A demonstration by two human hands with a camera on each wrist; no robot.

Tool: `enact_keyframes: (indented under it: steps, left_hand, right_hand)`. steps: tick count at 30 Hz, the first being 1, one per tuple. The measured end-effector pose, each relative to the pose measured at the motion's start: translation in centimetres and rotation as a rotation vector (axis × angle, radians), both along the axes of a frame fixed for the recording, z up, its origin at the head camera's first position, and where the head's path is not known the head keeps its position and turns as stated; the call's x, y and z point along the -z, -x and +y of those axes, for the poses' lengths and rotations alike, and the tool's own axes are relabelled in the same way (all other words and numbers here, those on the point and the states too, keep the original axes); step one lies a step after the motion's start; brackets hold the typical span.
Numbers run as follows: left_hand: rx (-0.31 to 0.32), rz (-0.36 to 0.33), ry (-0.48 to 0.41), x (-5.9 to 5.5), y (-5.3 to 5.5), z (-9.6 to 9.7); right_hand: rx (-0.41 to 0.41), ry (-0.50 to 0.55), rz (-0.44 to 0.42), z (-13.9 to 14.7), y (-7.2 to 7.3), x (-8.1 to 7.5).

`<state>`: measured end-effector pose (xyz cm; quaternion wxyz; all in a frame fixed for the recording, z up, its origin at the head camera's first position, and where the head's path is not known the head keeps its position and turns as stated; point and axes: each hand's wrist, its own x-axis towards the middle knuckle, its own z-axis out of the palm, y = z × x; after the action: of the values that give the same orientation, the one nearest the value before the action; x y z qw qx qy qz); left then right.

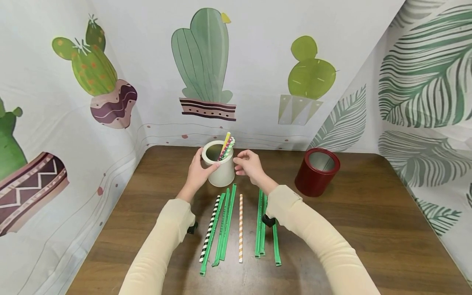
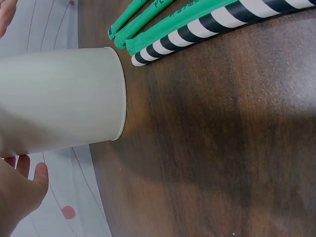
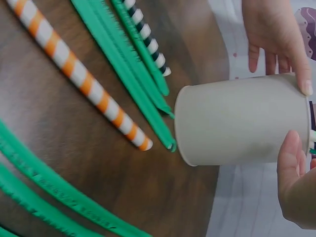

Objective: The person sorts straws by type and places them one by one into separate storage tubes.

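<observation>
A cream-white round canister [image 1: 222, 177] stands upright at the back of the table. My left hand [image 1: 200, 172] grips its left side, with the thumb at the front of the rim and the fingers around the far side. A yellow straw [image 1: 226, 138] and several patterned straws [image 1: 231, 144] stick out of the canister's mouth, leaning right. My right hand [image 1: 251, 166] is beside the canister's right side, its fingers loosely bent and nothing showing between them. In the right wrist view, the right thumb [image 3: 288, 155] is close to the canister's rim.
In front of the canister lie a black-and-white striped straw [image 1: 209, 229], several green-wrapped straws [image 1: 228, 225] and an orange-and-white striped straw [image 1: 241, 229]. More green-wrapped straws [image 1: 259, 229] lie by the right forearm. A dark red tin [image 1: 313, 178] stands open-topped at the right.
</observation>
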<state>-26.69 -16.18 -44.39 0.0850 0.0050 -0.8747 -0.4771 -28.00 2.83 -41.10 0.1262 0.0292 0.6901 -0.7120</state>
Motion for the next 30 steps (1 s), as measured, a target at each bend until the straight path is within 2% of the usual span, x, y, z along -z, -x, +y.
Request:
enact_keyframes:
  steps: [14,24,30]
  left_hand:
    - [0.005,-0.010,0.006,-0.1,-0.1,-0.1]
    - [0.003,-0.015,0.002,0.0,0.0,0.0]
    - [0.002,-0.013,0.004,0.0,0.0,0.0]
  right_hand:
    - [-0.038,-0.024,-0.081,1.0,-1.4,2.6]
    - [-0.153,-0.092,-0.132,1.4,-2.7,5.0]
    - [-0.211,-0.142,-0.141,1.6,-3.8,5.1]
